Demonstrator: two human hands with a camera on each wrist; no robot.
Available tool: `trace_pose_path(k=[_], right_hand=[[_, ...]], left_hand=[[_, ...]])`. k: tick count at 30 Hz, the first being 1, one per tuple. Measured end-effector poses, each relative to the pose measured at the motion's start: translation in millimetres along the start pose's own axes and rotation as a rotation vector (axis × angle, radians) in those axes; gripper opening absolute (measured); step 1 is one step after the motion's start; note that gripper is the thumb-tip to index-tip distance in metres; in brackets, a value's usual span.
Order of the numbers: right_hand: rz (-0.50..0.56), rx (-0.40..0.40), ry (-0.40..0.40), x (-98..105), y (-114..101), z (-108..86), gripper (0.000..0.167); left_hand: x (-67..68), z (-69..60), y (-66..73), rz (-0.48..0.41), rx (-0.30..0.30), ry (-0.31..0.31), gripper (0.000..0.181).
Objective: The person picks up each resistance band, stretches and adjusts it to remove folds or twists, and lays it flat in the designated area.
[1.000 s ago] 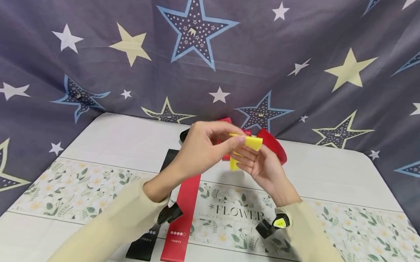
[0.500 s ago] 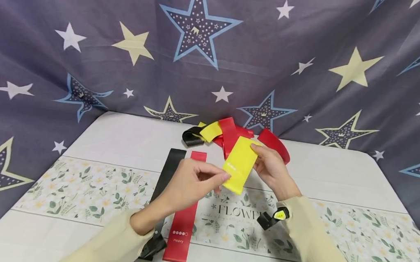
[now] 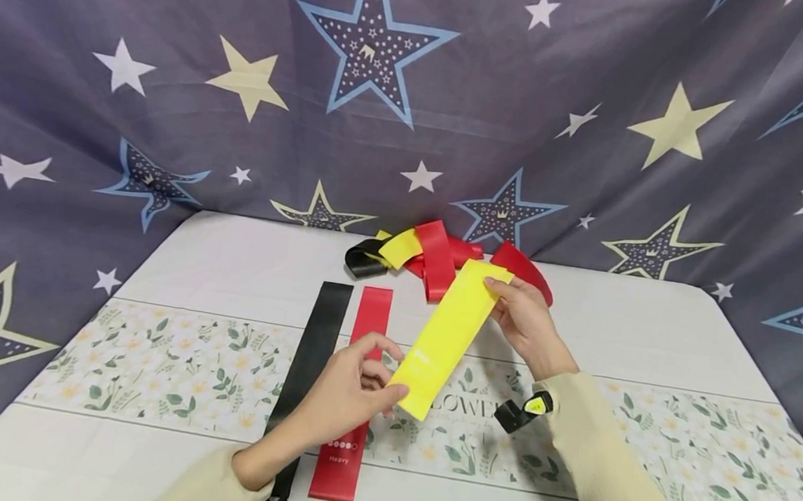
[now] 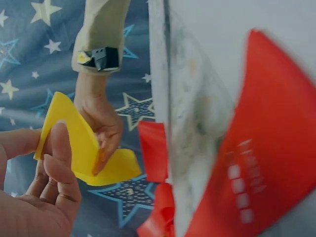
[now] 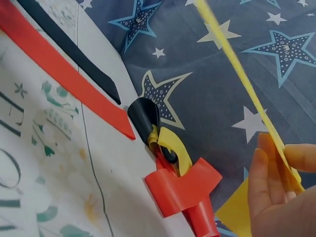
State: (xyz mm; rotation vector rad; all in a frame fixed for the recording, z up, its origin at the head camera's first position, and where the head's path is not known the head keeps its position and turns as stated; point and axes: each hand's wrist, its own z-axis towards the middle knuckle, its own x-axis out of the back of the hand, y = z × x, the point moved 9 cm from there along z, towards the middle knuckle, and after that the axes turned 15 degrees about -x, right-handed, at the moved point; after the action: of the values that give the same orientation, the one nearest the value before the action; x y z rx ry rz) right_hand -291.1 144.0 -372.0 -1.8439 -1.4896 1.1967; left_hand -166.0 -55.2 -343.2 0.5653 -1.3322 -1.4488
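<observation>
Left hand and right hand pinch a yellow band, its white print illegible.

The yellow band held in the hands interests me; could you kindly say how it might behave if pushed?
The yellow band would probably flop or fold, since the left wrist view shows it bent. It is likely light for its size, looking thin edge-on in the right wrist view. It seems unlikely to roll, being strip-shaped.
</observation>
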Motion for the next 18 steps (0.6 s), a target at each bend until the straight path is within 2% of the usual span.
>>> trace_pose_path(k=[3,9,13,18], right_hand=[[-0.007,-0.005,0.01,1,1,3.5,0.049],[-0.018,-0.023,0.022,-2,5,8.0,0.049],[-0.017,-0.015,0.01,-6,6,10.0,0.049],[-0.075,-0.025,0.009,-13,9,14.8,0.049]], left_hand=[[-4.1,-7.9,-12.2,-0.011,0.063,-0.017,0.041],[-11.1,-18.4,-30.2,-0.054,0.117,-0.043,0.045],[-16.2,-23.0,-36.9,-0.074,0.165,-0.075,0.046],[-23.0,-31.7,-42.5,-0.056,0.217,-0.136,0.054]])
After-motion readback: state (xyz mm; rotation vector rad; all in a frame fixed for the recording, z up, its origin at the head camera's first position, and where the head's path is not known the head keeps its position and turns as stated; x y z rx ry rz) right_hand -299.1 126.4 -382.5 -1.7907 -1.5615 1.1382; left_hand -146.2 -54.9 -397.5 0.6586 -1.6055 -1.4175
